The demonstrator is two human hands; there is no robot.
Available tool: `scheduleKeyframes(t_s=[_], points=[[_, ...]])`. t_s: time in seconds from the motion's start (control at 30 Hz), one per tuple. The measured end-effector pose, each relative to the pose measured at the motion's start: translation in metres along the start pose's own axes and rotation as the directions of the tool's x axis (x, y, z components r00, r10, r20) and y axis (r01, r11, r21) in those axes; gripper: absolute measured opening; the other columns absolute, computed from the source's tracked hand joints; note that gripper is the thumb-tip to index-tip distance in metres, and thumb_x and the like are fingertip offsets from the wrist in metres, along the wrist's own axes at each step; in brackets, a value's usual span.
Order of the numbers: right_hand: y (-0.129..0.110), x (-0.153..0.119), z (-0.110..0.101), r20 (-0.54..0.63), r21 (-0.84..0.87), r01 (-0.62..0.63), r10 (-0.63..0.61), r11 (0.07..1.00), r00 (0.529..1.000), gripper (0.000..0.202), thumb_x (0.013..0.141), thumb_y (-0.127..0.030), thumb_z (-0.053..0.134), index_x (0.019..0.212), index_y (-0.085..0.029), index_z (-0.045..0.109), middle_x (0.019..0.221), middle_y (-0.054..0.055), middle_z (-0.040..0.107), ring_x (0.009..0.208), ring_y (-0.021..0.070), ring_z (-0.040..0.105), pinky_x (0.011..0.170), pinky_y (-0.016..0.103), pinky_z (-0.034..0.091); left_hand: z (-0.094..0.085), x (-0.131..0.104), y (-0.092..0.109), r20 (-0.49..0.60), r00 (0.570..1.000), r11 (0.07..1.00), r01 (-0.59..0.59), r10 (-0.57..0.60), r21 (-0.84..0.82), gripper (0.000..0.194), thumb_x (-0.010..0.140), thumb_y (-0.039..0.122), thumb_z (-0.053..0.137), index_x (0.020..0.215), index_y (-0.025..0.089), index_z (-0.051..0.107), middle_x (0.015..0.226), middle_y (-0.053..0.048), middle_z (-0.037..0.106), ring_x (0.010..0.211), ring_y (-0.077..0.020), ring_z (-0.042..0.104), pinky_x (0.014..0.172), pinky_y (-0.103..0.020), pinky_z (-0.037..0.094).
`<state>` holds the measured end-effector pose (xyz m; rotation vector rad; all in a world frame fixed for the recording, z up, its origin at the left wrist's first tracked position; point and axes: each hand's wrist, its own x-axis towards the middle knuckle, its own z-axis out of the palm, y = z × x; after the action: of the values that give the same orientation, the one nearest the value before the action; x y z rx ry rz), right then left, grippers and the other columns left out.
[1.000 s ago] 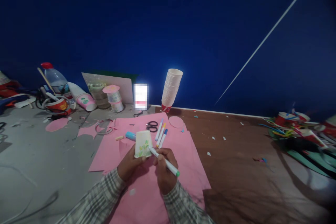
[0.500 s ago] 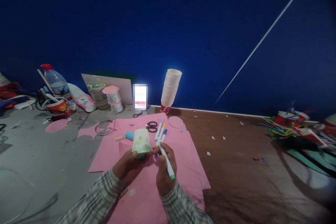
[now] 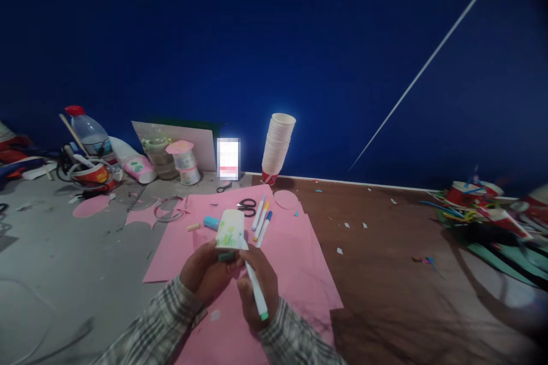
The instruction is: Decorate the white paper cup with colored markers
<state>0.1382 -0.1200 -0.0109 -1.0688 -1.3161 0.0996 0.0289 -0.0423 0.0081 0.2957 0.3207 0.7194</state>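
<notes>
My left hand (image 3: 203, 274) is closed around the lower part of a white paper cup (image 3: 230, 228) with green and yellow marks drawn on it. Between the fingers of my right hand (image 3: 262, 274) is a white marker (image 3: 256, 288) with a green end, its tip side against the cup's lower right. A dark green piece (image 3: 226, 256) shows just below the cup, partly hidden by my fingers. Under both hands lies pink paper (image 3: 299, 274). Several markers (image 3: 259, 214), black-handled scissors (image 3: 247, 207) and a light-blue tube-shaped item (image 3: 211, 222) rest on the paper beyond the cup.
A tall stack of paper cups (image 3: 279, 145) leans by the blue wall. To the left stand a glass jar (image 3: 160, 162), a pink-topped cup craft (image 3: 184, 162) and a plastic bottle (image 3: 89, 131). Red cups with coloured strips (image 3: 471, 194) lie at the far right.
My right hand has moved left and in toward the cup, bringing the marker against it. The cup has turned slightly, showing more green strokes.
</notes>
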Motion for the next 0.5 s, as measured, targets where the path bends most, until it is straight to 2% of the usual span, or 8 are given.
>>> scheduleKeyframes(t_s=[0.13, 0.23, 0.43, 0.5], points=[[-0.002, -0.002, -0.001, 0.073, -0.059, 0.141, -0.136, 0.988, 0.988, 0.042, 0.084, -0.031, 0.051, 0.126, -0.024, 0.049, 0.105, 0.013, 0.068, 0.106, 0.0351, 0.061, 0.086, 0.051, 0.053, -0.006, -0.001, -0.003, -0.006, 1.000, 0.999, -0.028, 0.028, 0.043, 0.048, 0.061, 0.046, 0.057, 0.090, 0.009, 0.063, 0.081, -0.016, 0.066, 0.070, -0.0291, 0.057, 0.064, -0.041, 0.046], [-0.002, -0.002, -0.001, 0.090, -0.081, 0.170, -0.163, 0.982, 0.983, 0.045, 0.083, -0.027, 0.053, 0.128, -0.024, 0.046, 0.103, 0.012, 0.069, 0.107, 0.0341, 0.061, 0.087, 0.049, 0.053, -0.012, -0.001, -0.005, 0.031, 0.998, 0.991, -0.065, 0.061, 0.121, 0.044, 0.061, 0.040, 0.060, 0.093, 0.009, 0.063, 0.077, -0.016, 0.066, 0.062, -0.0273, 0.057, 0.061, -0.041, 0.045], [0.001, -0.007, 0.000, 0.087, -0.026, 0.117, -0.115, 0.993, 0.990, 0.044, 0.083, -0.030, 0.052, 0.127, -0.026, 0.048, 0.101, 0.011, 0.071, 0.106, 0.0345, 0.062, 0.086, 0.049, 0.053, -0.016, 0.002, -0.002, 0.032, 0.997, 0.988, -0.069, 0.065, 0.138, 0.034, 0.067, 0.036, 0.054, 0.089, 0.011, 0.064, 0.067, -0.013, 0.067, 0.051, -0.0246, 0.056, 0.053, -0.040, 0.046], [-0.001, -0.007, -0.001, 0.072, -0.021, 0.060, -0.058, 0.998, 0.996, 0.043, 0.082, -0.033, 0.054, 0.125, -0.030, 0.050, 0.102, 0.009, 0.071, 0.104, 0.0336, 0.064, 0.086, 0.047, 0.054, -0.014, 0.004, 0.000, 0.014, 0.998, 0.991, -0.056, 0.054, 0.126, 0.033, 0.069, 0.037, 0.051, 0.087, 0.012, 0.065, 0.065, -0.013, 0.068, 0.050, -0.0250, 0.057, 0.049, -0.038, 0.046]])
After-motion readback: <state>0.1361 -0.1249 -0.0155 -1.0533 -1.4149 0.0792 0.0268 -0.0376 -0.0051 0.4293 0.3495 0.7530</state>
